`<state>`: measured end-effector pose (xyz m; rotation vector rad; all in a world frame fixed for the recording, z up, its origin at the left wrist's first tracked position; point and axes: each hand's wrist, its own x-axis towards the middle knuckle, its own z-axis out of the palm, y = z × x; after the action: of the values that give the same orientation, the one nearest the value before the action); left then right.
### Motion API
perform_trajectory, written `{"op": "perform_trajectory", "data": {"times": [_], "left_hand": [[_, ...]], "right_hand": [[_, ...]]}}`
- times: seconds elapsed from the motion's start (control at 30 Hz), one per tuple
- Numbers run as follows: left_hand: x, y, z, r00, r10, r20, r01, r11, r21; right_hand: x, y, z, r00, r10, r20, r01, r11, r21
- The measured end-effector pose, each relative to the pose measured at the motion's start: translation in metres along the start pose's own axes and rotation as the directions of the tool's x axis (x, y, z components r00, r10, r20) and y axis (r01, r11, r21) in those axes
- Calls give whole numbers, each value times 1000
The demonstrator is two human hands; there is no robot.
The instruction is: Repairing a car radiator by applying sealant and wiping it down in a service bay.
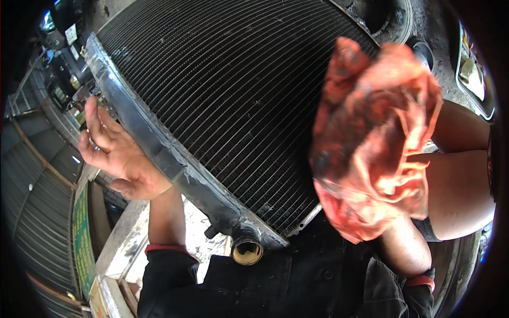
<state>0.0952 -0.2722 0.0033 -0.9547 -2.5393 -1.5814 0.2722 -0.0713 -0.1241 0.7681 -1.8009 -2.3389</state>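
Observation:
A large radiator (pixel 228 90) with a dark finned core fills the upper middle and leans toward my body. Along its left side runs a grey tank (pixel 130 106), ending near my chest in a round pipe neck (pixel 247 253). My left hand (pixel 124 159) is open beside this tank, palm up and fingers apart, the wrist close against the tank's outer edge. To the right, a crumpled red rag (pixel 376 138) with dark stains hangs over the core's right side, blurred by motion. My right forearm (pixel 405 246) goes up under the rag, which is bunched in my right hand; its fingers are hidden.
My bare leg (pixel 458 185) is at the right. Beyond it stands a tray (pixel 474 79) with a pale item in it. At the left are a corrugated metal sheet (pixel 37 196) and a green sign (pixel 82 238). Round, hose-like parts (pixel 400 21) lie at the top right.

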Motion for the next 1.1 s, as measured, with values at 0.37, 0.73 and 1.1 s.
{"op": "perform_trajectory", "data": {"times": [0.37, 0.73, 1.1], "left_hand": [[5, 1, 16, 991, 129, -35, -116, 957, 265], [-3, 0, 23, 983, 113, -143, -83, 976, 203], [-20, -11, 16, 990, 106, -89, -86, 975, 205]], "right_hand": [[48, 92, 45, 986, 168, -19, 155, -943, -296], [39, 102, 86, 769, -151, -622, -277, -955, -111], [-5, -74, 9, 845, 533, 52, 182, -194, -964]]}}
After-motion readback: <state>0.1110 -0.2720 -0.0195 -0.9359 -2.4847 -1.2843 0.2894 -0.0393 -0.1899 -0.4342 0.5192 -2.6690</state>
